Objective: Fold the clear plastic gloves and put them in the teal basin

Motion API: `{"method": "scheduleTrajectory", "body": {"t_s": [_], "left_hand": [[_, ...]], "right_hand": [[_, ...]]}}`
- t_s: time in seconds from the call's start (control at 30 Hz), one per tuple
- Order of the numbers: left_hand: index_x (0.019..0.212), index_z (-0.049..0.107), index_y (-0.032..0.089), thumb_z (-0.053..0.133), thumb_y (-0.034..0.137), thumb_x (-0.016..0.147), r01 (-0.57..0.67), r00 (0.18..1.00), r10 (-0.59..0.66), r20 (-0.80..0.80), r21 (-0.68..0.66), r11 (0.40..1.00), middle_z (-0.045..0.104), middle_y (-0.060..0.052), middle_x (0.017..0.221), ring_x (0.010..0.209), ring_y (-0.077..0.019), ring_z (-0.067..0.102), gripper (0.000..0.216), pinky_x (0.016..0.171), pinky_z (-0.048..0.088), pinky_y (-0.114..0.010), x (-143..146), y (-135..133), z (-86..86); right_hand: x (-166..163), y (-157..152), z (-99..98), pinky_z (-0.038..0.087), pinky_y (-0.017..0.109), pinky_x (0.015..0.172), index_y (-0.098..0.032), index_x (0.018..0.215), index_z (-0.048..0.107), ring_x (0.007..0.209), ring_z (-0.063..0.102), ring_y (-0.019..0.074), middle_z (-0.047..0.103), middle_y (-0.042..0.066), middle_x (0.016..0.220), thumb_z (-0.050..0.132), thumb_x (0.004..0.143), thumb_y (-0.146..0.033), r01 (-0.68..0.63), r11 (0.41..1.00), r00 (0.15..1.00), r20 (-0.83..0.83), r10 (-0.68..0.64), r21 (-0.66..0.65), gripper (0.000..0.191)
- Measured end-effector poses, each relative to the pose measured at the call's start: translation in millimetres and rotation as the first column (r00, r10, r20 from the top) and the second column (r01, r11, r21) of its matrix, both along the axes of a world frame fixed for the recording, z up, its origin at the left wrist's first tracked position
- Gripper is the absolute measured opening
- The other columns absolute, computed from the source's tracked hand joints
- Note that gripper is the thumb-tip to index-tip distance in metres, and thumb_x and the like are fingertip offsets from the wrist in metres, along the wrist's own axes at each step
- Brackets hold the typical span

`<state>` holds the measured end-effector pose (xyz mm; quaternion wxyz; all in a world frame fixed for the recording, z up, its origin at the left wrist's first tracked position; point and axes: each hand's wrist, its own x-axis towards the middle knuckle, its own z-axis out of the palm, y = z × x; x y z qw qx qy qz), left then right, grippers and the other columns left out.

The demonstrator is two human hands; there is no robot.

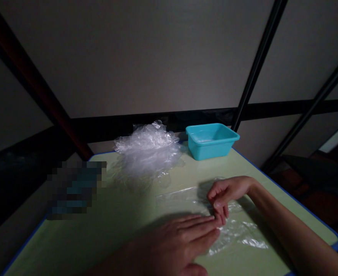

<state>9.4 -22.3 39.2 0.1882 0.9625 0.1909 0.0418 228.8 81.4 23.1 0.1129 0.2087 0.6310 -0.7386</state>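
A thin clear plastic bag [180,194] lies spread on the table, crumpled toward its near right part. My left hand [183,241] is flat with fingers stretched out to the right, resting at the bag's edge. Its fingertips meet the fingers of my right hand [224,195], which is bent at the wrist above the bag. The right fingers are curled with the thumb against them, closed on the film; the exact pinch point is partly hidden. Beyond my hands sits a heaped pile of crumpled clear plastic bags [150,149].
A turquoise plastic basin [211,149] stands at the back right of the pale green table [114,226], which has a blue rim. A pixelated dark object [78,189] is at the left edge. Sliding panels [157,57] rise right behind the table.
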Motion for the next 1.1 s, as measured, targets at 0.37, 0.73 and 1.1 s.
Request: {"method": "scheduleTrajectory", "body": {"t_s": [0.37,0.73,1.1], "left_hand": [[0.128,0.038,0.029,0.044,0.017,0.087,0.021,0.997,-0.031,-0.068,-0.138,0.99,0.026,0.001,0.139,0.128,-0.0196,0.022,0.044,0.105,0.021,-0.036,-1.7,-0.2,-1.2],[0.127,0.04,0.017,0.051,0.038,0.082,-0.07,0.992,0.065,0.107,0.049,0.996,0.049,-0.012,0.125,0.117,-0.0236,0.043,0.051,0.099,0.032,-0.04,-22.8,19.1,-1.6],[0.122,0.044,0.016,0.054,0.036,0.08,-0.094,0.987,0.079,0.137,0.108,0.99,0.056,-0.011,0.118,0.109,-0.0235,0.051,0.048,0.097,0.034,-0.04,-27.7,22.0,-17.4]], "right_hand": [[-1.0,5.2,-8.5,0.049,0.02,0.065,-0.011,0.072,0.06,0.068,0.064,0.0094,0.068,0.005,0.074,0.051,0.08,-0.046,-0.04,0.999,0.998,0.038,0.04,-0.017,0.038],[22.5,11.6,14.5,0.043,0.018,0.047,-0.011,0.099,0.054,0.065,0.063,0.0114,0.068,0.012,0.093,0.043,0.087,-0.04,0.462,0.701,0.884,-0.213,-0.417,0.544,0.033],[24.7,-3.0,23.5,0.036,0.037,0.094,-0.02,0.132,0.035,0.11,0.048,0.0209,0.051,0.007,0.124,0.039,0.089,-0.035,0.096,0.632,0.977,0.048,-0.207,0.769,0.045]]}}
